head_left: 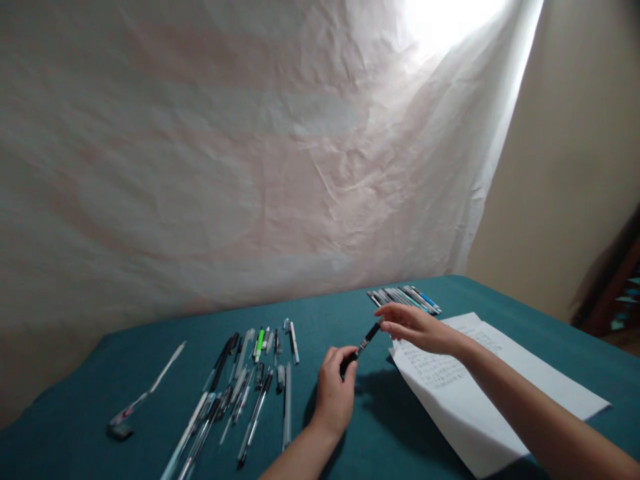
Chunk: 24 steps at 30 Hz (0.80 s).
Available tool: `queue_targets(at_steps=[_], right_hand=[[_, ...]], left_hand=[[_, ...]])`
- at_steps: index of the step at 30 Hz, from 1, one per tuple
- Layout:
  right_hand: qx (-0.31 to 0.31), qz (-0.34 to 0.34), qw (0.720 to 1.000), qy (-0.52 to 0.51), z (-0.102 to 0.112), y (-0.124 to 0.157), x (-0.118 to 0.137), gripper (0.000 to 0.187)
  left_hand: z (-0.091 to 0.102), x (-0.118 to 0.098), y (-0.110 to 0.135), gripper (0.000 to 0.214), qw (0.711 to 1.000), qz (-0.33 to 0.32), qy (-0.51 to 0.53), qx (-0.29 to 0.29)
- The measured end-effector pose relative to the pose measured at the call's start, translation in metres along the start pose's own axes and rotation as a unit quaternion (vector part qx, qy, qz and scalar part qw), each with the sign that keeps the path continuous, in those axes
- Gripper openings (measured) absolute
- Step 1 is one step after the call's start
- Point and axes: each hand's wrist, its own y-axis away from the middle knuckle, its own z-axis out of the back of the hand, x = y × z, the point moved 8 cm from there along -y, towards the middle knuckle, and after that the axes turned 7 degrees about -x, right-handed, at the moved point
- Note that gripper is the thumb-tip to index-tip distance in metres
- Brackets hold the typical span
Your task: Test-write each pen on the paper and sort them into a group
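My left hand (334, 387) is closed around the lower end of a dark pen (361, 347), held above the teal table (150, 340). My right hand (417, 328) pinches the pen's upper end, fingers pressed together. The pen slants up to the right between both hands. Just to the left lies a loose spread of several pens (250, 380), one with a green barrel (259, 343). Under my right forearm lies a white written sheet (500, 373).
A neat row of several pens (405, 299) lies beyond my right hand near the table's far edge. One long white pen (150, 390) lies apart at the far left. A crumpled white cloth (250, 153) hangs behind the table; a beige wall (575, 153) stands right.
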Motion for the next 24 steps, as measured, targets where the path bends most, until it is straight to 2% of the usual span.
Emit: queue_targets(at_steps=[4, 7, 13, 19, 24], right_hand=[[0.009, 0.014, 1.000, -0.008, -0.002, 0.000, 0.000, 0.032], [-0.002, 0.020, 0.999, 0.026, -0.003, -0.001, 0.000, 0.027], [0.012, 0.034, 0.993, 0.111, 0.001, 0.002, 0.007, 0.024], [0.001, 0.057, 0.981, 0.184, 0.004, 0.000, 0.008, 0.037], [0.005, 0.006, 0.988, 0.155, 0.005, -0.001, -0.005, 0.050]], left_hand=[[0.000, 0.002, 0.000, 0.023, 1.000, 0.000, 0.005, -0.007], [0.001, 0.001, 0.000, 0.023, 1.000, 0.002, 0.004, -0.007], [0.002, -0.004, 0.000, 0.023, 1.000, -0.003, -0.003, 0.002], [-0.003, -0.007, -0.001, 0.023, 1.000, -0.008, -0.004, 0.024], [-0.006, -0.005, -0.003, 0.023, 0.999, -0.004, 0.003, 0.032]])
